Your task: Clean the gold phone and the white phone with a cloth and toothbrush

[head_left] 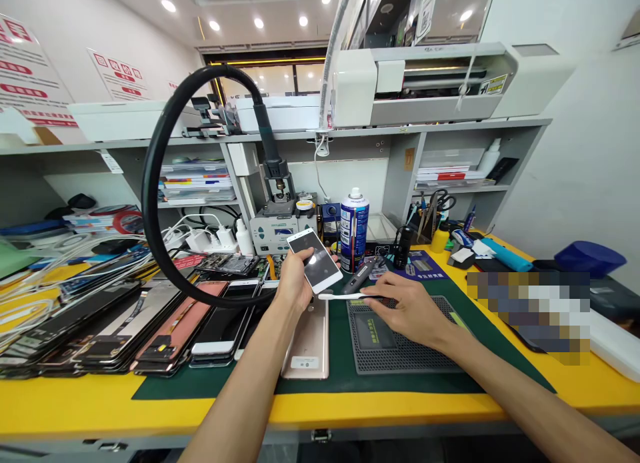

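A white-framed phone [315, 261] with a dark screen is held tilted in my left hand [295, 279], the thumb lying over its screen. My right hand [407, 309] pinches a thin tool with a white handle [345, 296], which looks like a brush; its tip is at the phone's lower edge. Below my left hand a gold phone back [310, 349] lies on the green mat [225, 383]. Under my right hand is a grey perforated pad [405, 349]. A dark slim tool [361, 275] lies just behind the white handle.
Stacked phone screens [165, 329] and cables fill the left side. A thick black hose [155, 183] arches over them. A spray can [354, 229] stands behind the phone. Scissors [443, 201], a yellow bottle [440, 237] and a blue roll [507, 255] are at the right back.
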A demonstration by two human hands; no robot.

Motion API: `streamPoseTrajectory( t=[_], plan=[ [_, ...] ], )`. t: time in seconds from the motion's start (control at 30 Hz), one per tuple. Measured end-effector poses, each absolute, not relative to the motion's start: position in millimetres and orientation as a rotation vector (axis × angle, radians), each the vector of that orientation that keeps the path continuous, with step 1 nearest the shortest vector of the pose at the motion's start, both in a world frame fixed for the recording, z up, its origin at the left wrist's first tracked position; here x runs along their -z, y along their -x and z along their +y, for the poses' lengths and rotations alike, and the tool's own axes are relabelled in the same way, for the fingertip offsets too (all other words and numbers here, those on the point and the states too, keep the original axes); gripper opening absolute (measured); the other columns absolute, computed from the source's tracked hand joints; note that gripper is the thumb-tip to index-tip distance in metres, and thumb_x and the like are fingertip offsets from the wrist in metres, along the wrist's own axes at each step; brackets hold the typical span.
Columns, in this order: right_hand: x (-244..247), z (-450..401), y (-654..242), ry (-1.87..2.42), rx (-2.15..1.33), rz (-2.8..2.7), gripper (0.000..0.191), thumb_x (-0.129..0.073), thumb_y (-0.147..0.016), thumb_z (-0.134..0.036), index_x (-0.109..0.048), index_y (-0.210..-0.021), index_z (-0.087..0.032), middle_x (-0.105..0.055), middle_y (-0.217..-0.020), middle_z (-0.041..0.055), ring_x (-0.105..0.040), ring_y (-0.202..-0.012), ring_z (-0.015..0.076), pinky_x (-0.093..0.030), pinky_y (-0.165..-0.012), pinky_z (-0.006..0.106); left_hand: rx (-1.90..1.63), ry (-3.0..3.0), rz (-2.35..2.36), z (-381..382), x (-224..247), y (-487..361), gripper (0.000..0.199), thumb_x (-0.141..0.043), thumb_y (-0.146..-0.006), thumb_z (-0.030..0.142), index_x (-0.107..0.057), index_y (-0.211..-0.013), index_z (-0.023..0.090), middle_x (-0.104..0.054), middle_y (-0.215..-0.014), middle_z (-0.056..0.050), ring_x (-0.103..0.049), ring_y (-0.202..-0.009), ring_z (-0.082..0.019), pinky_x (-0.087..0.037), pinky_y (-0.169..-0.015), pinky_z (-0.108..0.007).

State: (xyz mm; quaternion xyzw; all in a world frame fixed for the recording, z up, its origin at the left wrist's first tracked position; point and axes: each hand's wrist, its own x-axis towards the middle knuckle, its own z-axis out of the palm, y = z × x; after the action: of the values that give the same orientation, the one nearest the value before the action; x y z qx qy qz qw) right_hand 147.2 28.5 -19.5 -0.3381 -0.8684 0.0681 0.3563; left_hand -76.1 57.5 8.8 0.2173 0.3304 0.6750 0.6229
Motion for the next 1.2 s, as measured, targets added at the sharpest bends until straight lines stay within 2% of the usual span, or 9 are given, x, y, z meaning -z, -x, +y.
streamPoseTrajectory(
  t=[0.27, 0.53, 0.73, 1.03, 1.13, 1.2],
  plan=[
    [20, 29, -147, 0.897, -0.183, -2.231, 0.023, -0.061, -0.092, -0.025, -0.075, -0.11, -0.02, -0.065, -0.087, 0.0068, -0.061, -0.067, 0.0164, -0.048, -0.055, 0.027, -1.493, -0.529, 0.747, 57, -11, 75, 0.031, -0.052, -0.083, 0.008, -0.05, -0.114, 0.013, -0.072, -0.082, -0.014, -0.075, -0.072, -0.032, -0.061, -0.07, -0.056],
    [21, 29, -146, 0.934, -0.186, -2.18, 0.023, -0.062, -0.092, -0.029, -0.076, -0.109, -0.021, -0.067, -0.084, 0.0064, -0.062, -0.065, 0.0163, -0.049, -0.054, 0.028, -1.554, -0.493, 0.744, 61, -9, 81, 0.032, -0.051, -0.084, 0.009, -0.049, -0.116, 0.015, -0.071, -0.087, -0.014, -0.075, -0.076, -0.031, -0.061, -0.073, -0.054],
    [21, 31, -150, 0.957, -0.234, -2.163, 0.022, -0.062, -0.092, -0.029, -0.076, -0.107, -0.021, -0.067, -0.085, 0.0058, -0.062, -0.067, 0.0167, -0.049, -0.054, 0.027, -1.641, -0.492, 0.755, 60, -10, 82, 0.035, -0.051, -0.085, 0.007, -0.044, -0.116, 0.021, -0.071, -0.088, -0.008, -0.075, -0.072, -0.027, -0.062, -0.072, -0.051],
    [19, 28, -149, 0.906, -0.214, -2.23, 0.023, -0.062, -0.092, -0.028, -0.076, -0.108, -0.021, -0.066, -0.086, 0.006, -0.062, -0.068, 0.0163, -0.049, -0.056, 0.027, -1.582, -0.487, 0.763, 58, -11, 76, 0.036, -0.052, -0.085, 0.007, -0.046, -0.119, 0.018, -0.071, -0.088, -0.01, -0.075, -0.073, -0.027, -0.061, -0.073, -0.051],
    [17, 29, -152, 0.941, -0.222, -2.213, 0.023, -0.062, -0.092, -0.029, -0.076, -0.108, -0.022, -0.067, -0.086, 0.0058, -0.062, -0.068, 0.0165, -0.049, -0.057, 0.028, -1.532, -0.5, 0.743, 57, -12, 77, 0.032, -0.051, -0.087, 0.013, -0.05, -0.119, 0.016, -0.072, -0.09, -0.012, -0.075, -0.075, -0.028, -0.061, -0.074, -0.051],
    [11, 28, -154, 0.957, -0.306, -2.217, 0.022, -0.063, -0.091, -0.031, -0.077, -0.106, -0.023, -0.069, -0.085, 0.0053, -0.063, -0.071, 0.0174, -0.05, -0.059, 0.028, -1.489, -0.515, 0.719, 55, -15, 79, 0.028, -0.047, -0.093, 0.026, -0.055, -0.116, 0.011, -0.072, -0.09, -0.016, -0.074, -0.078, -0.031, -0.06, -0.074, -0.052]
  ],
)
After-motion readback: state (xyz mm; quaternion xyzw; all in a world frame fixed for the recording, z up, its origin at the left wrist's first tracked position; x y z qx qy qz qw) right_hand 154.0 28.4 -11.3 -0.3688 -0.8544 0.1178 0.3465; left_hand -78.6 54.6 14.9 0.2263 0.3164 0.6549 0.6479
